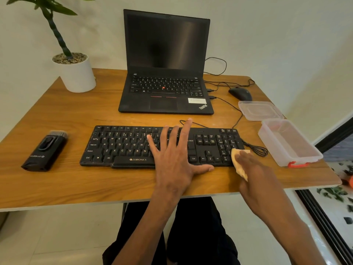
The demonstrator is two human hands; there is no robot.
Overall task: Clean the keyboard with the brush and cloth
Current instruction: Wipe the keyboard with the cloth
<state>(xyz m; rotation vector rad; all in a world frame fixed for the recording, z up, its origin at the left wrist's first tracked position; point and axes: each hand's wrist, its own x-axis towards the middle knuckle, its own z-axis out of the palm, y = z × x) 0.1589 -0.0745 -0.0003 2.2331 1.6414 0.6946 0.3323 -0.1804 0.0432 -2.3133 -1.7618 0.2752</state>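
The brush [44, 151] lies set aside on the table [76, 180]; the right hand [254, 169], grip seemingly pinching the cloth [237, 159], wipes the keyboard [122, 146] at its right end. Left hand [172, 159], fingers spread, steadies it; most keys probably remain unwiped.

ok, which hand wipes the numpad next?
Right: the right hand grips the cloth at the keyboard numpad edge. The left hand lies flat, bracing the middle keys.

Black plastic corded keyboard [122, 146] flat at desk centre; black cleaning brush [44, 152] lying well left; pale yellow cloth [238, 161] at keyboard's right corner.
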